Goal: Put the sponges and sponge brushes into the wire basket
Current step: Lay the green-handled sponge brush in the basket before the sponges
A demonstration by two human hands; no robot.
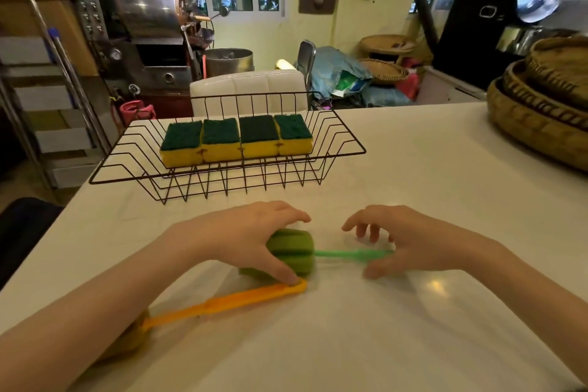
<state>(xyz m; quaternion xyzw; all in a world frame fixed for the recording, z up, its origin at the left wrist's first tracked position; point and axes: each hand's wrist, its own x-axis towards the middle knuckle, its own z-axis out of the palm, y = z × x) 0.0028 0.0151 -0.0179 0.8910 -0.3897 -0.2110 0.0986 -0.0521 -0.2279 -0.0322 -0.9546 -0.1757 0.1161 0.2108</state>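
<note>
A black wire basket (346, 140) stands on the white table and holds several yellow sponges (221, 143) with green scrub tops in a row. In front of it lies a green sponge brush (294, 253), head to the left, handle pointing right. My left hand (241, 239) is closed around its sponge head. My right hand (410, 242) curls over the end of the green handle, thumb under it. An orange sponge brush (235, 299) lies nearer to me, its head partly hidden under my left forearm.
Stacked woven baskets (541, 105) sit at the table's right edge. A white chair (248, 89) stands behind the wire basket. The table's left edge runs diagonally, with a metal ladder (47, 73) and a machine beyond it.
</note>
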